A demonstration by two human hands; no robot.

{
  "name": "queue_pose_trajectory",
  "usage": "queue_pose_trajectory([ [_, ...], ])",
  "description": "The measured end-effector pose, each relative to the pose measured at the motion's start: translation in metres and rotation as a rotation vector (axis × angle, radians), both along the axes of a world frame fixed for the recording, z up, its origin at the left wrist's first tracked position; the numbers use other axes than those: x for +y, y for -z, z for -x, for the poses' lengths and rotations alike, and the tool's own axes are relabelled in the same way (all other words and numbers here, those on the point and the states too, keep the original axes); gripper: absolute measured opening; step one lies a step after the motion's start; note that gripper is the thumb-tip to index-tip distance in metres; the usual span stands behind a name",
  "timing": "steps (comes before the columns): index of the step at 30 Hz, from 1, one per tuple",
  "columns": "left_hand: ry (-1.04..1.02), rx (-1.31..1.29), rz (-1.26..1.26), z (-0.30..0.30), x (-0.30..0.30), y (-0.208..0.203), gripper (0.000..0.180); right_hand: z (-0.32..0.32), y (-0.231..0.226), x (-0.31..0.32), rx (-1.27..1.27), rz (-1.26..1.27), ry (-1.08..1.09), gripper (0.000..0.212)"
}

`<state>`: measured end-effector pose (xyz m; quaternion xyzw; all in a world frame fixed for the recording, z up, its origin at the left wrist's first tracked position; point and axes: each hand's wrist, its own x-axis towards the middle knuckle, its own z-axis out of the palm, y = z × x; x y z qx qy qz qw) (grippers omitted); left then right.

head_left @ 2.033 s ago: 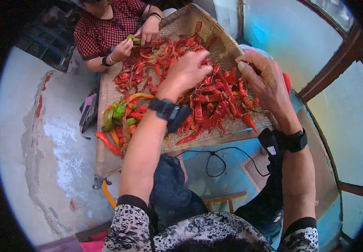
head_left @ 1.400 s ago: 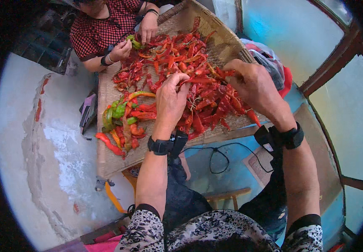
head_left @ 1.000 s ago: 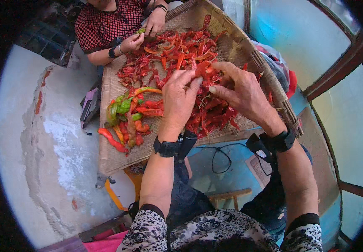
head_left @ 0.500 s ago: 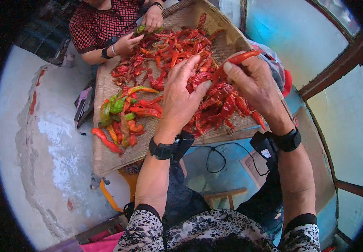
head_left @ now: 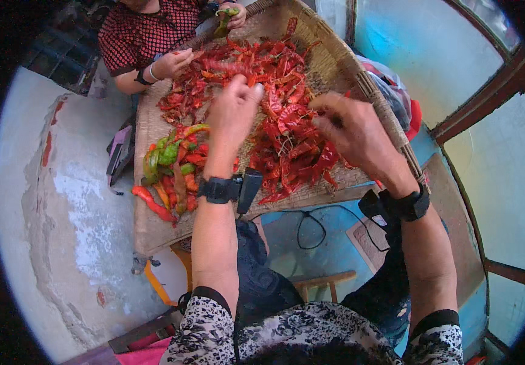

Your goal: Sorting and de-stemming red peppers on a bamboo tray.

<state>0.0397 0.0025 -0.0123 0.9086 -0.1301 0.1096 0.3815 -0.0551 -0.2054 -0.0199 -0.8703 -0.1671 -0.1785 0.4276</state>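
A wide woven tray (head_left: 153,234) carries a heap of red chilies (head_left: 283,121), many wrinkled and dried. My left hand (head_left: 232,115) hovers over the heap's left part, its fingers smeared by motion; what it holds, if anything, does not show. Over the heap's right side, my right hand (head_left: 359,131) is closed, thumb and fingers curled together. A sliver of red shows just above its knuckles, but whatever lies in the grip is hidden. Left of my left forearm lies a smaller pile of green, orange and red fresh chilies (head_left: 168,153).
Across the tray, a person in a red-dotted top (head_left: 144,36) holds a green chili (head_left: 224,21) in one hand and reaches to the heap with the other. A black cable (head_left: 312,228) hangs below the tray's near edge. Framed panes (head_left: 408,61) stand at the right.
My right hand has lowered slightly and curled; the long red chili it held no longer shows plainly. My left hand has moved left. The other person has raised the green chili.
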Motion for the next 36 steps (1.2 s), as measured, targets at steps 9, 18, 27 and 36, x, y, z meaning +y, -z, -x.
queue_pose_trajectory([
  [9,0.163,0.043,0.105,0.024,-0.009,0.012,0.022,0.008,0.015,0.01,0.024,0.596,0.066,0.015],
  [18,0.202,-0.025,0.664,0.038,-0.006,-0.001,0.012,0.001,0.003,0.001,-0.094,0.265,0.167,0.015],
  [27,0.449,-0.033,0.513,0.055,-0.035,0.011,0.028,-0.003,0.006,0.013,-0.119,0.095,0.118,0.02],
  [36,0.393,0.144,0.643,0.051,-0.031,0.011,0.032,0.001,-0.002,0.003,-0.074,-0.063,0.032,0.016],
])
